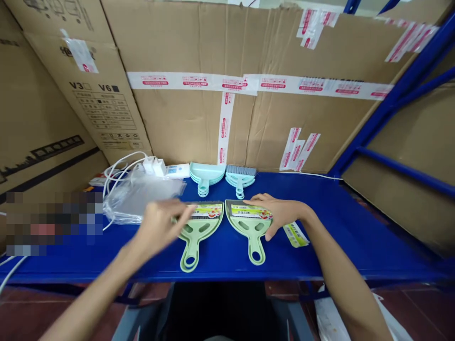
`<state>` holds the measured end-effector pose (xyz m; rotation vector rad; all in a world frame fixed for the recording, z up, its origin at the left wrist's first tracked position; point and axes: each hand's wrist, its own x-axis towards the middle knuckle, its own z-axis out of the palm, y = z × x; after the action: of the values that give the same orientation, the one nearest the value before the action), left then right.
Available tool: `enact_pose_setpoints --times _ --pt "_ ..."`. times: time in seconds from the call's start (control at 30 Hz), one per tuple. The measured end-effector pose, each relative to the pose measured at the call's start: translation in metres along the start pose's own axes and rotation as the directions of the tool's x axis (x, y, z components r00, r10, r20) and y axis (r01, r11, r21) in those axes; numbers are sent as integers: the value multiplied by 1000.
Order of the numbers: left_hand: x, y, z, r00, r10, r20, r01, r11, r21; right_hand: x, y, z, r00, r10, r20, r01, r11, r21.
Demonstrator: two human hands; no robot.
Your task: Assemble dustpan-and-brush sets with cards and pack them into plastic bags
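Two pale green mini dustpans lie side by side on the blue shelf [355, 222], each with a printed label across its wide end. My left hand [161, 225] rests on the left dustpan [197, 232], fingers together and pressed over its label. My right hand [279, 213] lies flat on the right dustpan [250, 229], fingers stretched over its label. A loose label card [295, 234] lies just right of that hand.
Behind the pans stand a stack of teal dustpans [206, 175] and a stack of small brushes [241, 177]. Clear plastic bags [138, 199], white cables and chargers [154, 166] sit at the left. Taped cardboard boxes [249, 94] wall the back; blue rack posts [398, 94] rise at the right.
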<state>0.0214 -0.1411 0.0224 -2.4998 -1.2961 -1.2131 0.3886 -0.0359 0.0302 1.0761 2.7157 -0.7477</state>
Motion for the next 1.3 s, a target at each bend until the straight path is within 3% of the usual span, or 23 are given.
enact_pose_setpoints --times 0.07,0.13,0.2,0.27,0.37,0.47,0.6,0.77,0.83,1.1,1.2,1.3 --pt "-28 62 12 993 -7 120 18 996 -90 1 -1 1 1000 -16 -20 16 1000 1" --pt "-51 114 37 990 23 141 -15 998 -58 1 -2 3 998 -21 -51 20 1000 -8" --pt "-66 142 67 994 -14 107 13 1000 7 2 -3 4 997 -8 -77 6 1000 -19" --pt "-71 150 94 998 -45 54 44 999 22 2 -4 5 997 4 -75 -6 1000 -26" --pt "-69 143 115 999 -41 4 41 998 -40 0 -4 3 999 -13 -45 12 1000 -10" --pt "-67 139 118 999 -21 -29 18 995 -95 2 0 -1 995 5 -99 1 998 67" --pt "-71 143 112 999 -14 -41 9 993 -118 8 7 -4 964 178 -199 -119 953 278" --pt "-74 134 98 1000 10 -30 -14 990 -138 7 15 -5 980 194 44 -175 738 651" --pt "-73 127 90 999 12 -34 -17 987 -158 4 15 -6 977 195 86 -195 653 732" --pt "-52 123 77 998 47 -49 -58 968 -244 -8 19 -15 989 135 -64 -23 560 828" --pt "-38 92 56 999 -49 -3 48 986 -161 -13 23 -17 969 174 -175 56 534 843" --pt "-21 20 17 956 -294 -8 291 940 181 -14 26 -18 924 245 -292 139 496 857"
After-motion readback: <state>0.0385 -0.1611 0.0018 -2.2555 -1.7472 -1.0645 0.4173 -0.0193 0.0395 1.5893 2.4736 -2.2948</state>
